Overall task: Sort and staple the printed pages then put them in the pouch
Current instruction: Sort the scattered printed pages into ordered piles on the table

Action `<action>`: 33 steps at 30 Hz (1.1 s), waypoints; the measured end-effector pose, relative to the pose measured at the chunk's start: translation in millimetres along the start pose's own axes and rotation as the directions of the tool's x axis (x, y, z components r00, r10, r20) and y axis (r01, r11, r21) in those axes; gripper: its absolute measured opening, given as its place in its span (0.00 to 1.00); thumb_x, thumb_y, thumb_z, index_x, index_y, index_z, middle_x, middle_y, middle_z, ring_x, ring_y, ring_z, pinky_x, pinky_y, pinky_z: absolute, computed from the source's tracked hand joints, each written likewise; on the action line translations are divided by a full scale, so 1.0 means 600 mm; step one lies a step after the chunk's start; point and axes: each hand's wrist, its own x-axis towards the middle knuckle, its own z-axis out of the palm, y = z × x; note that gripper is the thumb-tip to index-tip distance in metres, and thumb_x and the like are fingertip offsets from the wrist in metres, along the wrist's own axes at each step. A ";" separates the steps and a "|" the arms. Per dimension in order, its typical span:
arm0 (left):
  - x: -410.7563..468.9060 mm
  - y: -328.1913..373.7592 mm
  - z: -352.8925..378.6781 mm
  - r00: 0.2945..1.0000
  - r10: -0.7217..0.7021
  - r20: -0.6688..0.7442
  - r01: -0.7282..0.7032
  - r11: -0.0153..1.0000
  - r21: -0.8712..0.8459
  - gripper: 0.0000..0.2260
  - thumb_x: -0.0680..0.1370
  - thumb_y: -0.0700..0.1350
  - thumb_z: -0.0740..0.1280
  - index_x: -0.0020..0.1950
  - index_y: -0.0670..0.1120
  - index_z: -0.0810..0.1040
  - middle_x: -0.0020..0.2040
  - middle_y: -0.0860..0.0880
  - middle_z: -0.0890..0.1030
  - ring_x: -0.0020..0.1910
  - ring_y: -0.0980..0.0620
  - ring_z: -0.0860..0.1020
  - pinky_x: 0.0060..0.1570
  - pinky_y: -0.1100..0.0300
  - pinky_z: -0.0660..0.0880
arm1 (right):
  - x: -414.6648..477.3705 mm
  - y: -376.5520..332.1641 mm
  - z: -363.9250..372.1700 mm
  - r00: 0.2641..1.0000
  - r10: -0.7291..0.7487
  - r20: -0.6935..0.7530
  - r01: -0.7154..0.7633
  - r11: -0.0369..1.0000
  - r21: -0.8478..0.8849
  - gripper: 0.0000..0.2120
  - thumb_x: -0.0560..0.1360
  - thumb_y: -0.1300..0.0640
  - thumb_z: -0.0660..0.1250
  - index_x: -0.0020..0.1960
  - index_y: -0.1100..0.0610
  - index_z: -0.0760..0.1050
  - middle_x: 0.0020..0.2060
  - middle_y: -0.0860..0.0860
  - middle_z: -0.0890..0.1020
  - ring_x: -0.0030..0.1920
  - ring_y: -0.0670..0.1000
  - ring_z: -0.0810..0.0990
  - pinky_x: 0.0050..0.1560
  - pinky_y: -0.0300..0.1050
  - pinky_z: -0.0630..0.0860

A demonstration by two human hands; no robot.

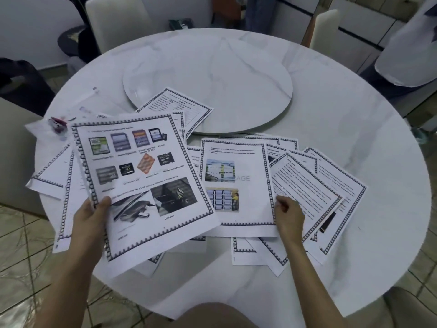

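Observation:
My left hand (94,214) grips the lower left edge of a stack of printed pages (142,176), thumb on top; the top sheet shows memory cards and USB ports. My right hand (289,215) pinches the edge of a text page (305,183) lifted off the spread at the right. Between them lies a page with two colour photos (236,181). More bordered pages (182,105) fan out over the round white table (331,114). A clear pouch (45,129) lies at the far left with a small pink stapler-like object (58,123) by it, blurred.
A round marble turntable (212,79) sits at the table's centre, one page overlapping its rim. Chairs (115,20) stand around the far side, a person in white (409,43) at the upper right. Tiled floor lies to the left.

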 end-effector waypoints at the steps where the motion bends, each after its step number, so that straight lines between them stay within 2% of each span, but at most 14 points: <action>1: -0.002 -0.002 0.004 1.000 -0.002 0.009 0.002 1.000 0.010 0.07 0.81 0.41 0.58 0.53 0.49 0.74 0.42 0.53 0.79 0.33 0.60 0.80 0.38 0.65 0.80 | 0.003 0.006 -0.007 0.999 -0.009 -0.040 0.008 1.000 -0.024 0.12 0.78 0.63 0.61 0.59 0.63 0.75 0.54 0.57 0.75 0.48 0.50 0.73 0.51 0.39 0.68; 3: -0.003 -0.006 0.010 1.000 -0.013 0.023 0.013 1.000 0.023 0.09 0.81 0.40 0.57 0.48 0.51 0.75 0.44 0.51 0.78 0.33 0.60 0.81 0.34 0.67 0.79 | 0.008 0.025 -0.023 0.991 -0.021 -0.130 0.012 0.997 -0.074 0.13 0.77 0.63 0.62 0.59 0.66 0.74 0.56 0.62 0.73 0.53 0.57 0.73 0.52 0.44 0.70; 4: -0.004 -0.007 0.014 0.999 -0.017 0.035 0.016 0.999 0.028 0.09 0.81 0.40 0.57 0.49 0.51 0.75 0.45 0.49 0.78 0.36 0.57 0.81 0.34 0.66 0.79 | 0.011 0.037 -0.033 0.985 -0.018 -0.174 -0.002 0.994 -0.112 0.14 0.76 0.63 0.64 0.60 0.67 0.73 0.56 0.65 0.72 0.56 0.61 0.72 0.54 0.48 0.71; 6: -0.010 -0.004 0.020 0.998 -0.022 0.052 0.020 0.999 0.049 0.10 0.81 0.41 0.57 0.58 0.44 0.75 0.50 0.42 0.79 0.46 0.44 0.79 0.44 0.56 0.78 | 0.015 0.060 -0.053 0.969 0.032 -0.243 -0.091 0.968 -0.235 0.21 0.73 0.60 0.69 0.61 0.69 0.71 0.58 0.68 0.71 0.60 0.65 0.68 0.58 0.55 0.68; 7: -0.011 -0.004 0.022 0.998 -0.027 0.054 0.024 0.998 0.060 0.12 0.81 0.41 0.57 0.63 0.42 0.73 0.53 0.40 0.78 0.49 0.42 0.77 0.50 0.52 0.75 | 0.018 0.071 -0.063 0.963 0.070 -0.261 -0.152 0.938 -0.312 0.25 0.72 0.57 0.71 0.62 0.70 0.70 0.58 0.69 0.70 0.60 0.65 0.67 0.59 0.56 0.66; 10: -0.011 -0.005 0.029 0.998 -0.032 0.060 0.027 0.997 0.075 0.14 0.81 0.41 0.57 0.66 0.39 0.71 0.54 0.40 0.77 0.51 0.41 0.76 0.54 0.48 0.71 | 0.028 0.091 -0.089 0.948 0.160 -0.274 -0.269 0.864 -0.426 0.34 0.69 0.50 0.73 0.62 0.73 0.65 0.58 0.72 0.68 0.60 0.67 0.66 0.59 0.60 0.67; 14: -0.015 -0.006 0.042 0.997 -0.038 0.062 0.032 0.995 0.099 0.13 0.81 0.41 0.57 0.64 0.39 0.72 0.54 0.40 0.77 0.50 0.41 0.76 0.54 0.49 0.71 | 0.048 0.097 -0.112 0.915 0.243 -0.321 -0.355 0.863 -0.360 0.37 0.68 0.52 0.74 0.64 0.74 0.61 0.60 0.73 0.67 0.62 0.68 0.64 0.63 0.61 0.64; 18: -0.019 -0.008 0.054 0.996 -0.048 0.071 0.039 0.992 0.123 0.12 0.81 0.41 0.58 0.63 0.39 0.72 0.53 0.39 0.77 0.51 0.40 0.76 0.53 0.48 0.71 | 0.077 0.104 -0.124 0.884 0.343 -0.318 -0.418 0.885 -0.206 0.34 0.68 0.57 0.74 0.66 0.72 0.63 0.61 0.71 0.69 0.63 0.67 0.67 0.64 0.55 0.62; 20: -0.023 -0.008 0.061 0.996 -0.051 0.070 0.042 0.991 0.129 0.13 0.81 0.40 0.58 0.63 0.38 0.72 0.53 0.39 0.77 0.50 0.40 0.76 0.53 0.49 0.71 | 0.089 0.113 -0.133 0.891 0.319 -0.321 -0.372 0.921 -0.116 0.24 0.70 0.63 0.71 0.61 0.71 0.70 0.57 0.69 0.75 0.60 0.65 0.72 0.60 0.50 0.66; 23: -0.030 -0.005 0.072 0.996 -0.052 0.072 0.043 0.991 0.124 0.13 0.81 0.40 0.57 0.63 0.38 0.72 0.52 0.40 0.77 0.45 0.43 0.76 0.50 0.50 0.70 | 0.091 0.105 -0.153 0.929 0.158 -0.335 -0.166 0.986 0.004 0.12 0.73 0.67 0.65 0.56 0.68 0.76 0.50 0.64 0.80 0.51 0.61 0.78 0.52 0.41 0.68; 25: -0.034 -0.003 0.078 0.996 -0.046 0.074 0.036 0.992 0.122 0.12 0.81 0.40 0.57 0.62 0.39 0.72 0.52 0.40 0.77 0.41 0.45 0.76 0.50 0.51 0.70 | 0.089 0.090 -0.170 0.939 0.002 -0.345 0.007 1.000 0.025 0.10 0.75 0.64 0.64 0.55 0.66 0.76 0.49 0.62 0.78 0.45 0.53 0.77 0.49 0.35 0.70; 27: -0.039 -0.001 0.084 0.997 -0.034 0.075 0.025 0.994 0.107 0.09 0.81 0.41 0.58 0.59 0.42 0.73 0.52 0.40 0.77 0.40 0.48 0.76 0.50 0.51 0.70 | 0.090 0.075 -0.188 0.926 -0.092 -0.365 0.127 0.989 0.074 0.09 0.77 0.61 0.64 0.53 0.65 0.77 0.46 0.58 0.76 0.38 0.40 0.76 0.43 0.26 0.69; 30: -0.044 0.001 0.095 0.997 -0.030 0.075 0.024 0.996 0.083 0.07 0.81 0.41 0.57 0.57 0.45 0.72 0.52 0.41 0.77 0.41 0.50 0.77 0.50 0.51 0.71 | 0.100 0.057 -0.220 0.895 -0.097 -0.435 0.195 0.963 0.186 0.10 0.77 0.60 0.64 0.54 0.65 0.76 0.43 0.52 0.77 0.37 0.30 0.75 0.44 0.24 0.71; 33: -0.047 -0.002 0.105 0.996 -0.036 0.083 0.029 0.996 0.085 0.08 0.81 0.41 0.58 0.58 0.44 0.72 0.53 0.41 0.77 0.41 0.50 0.77 0.44 0.55 0.73 | 0.110 0.040 -0.253 0.877 -0.086 -0.472 0.224 0.943 0.246 0.11 0.77 0.59 0.63 0.54 0.66 0.76 0.39 0.42 0.77 0.37 0.26 0.74 0.44 0.23 0.71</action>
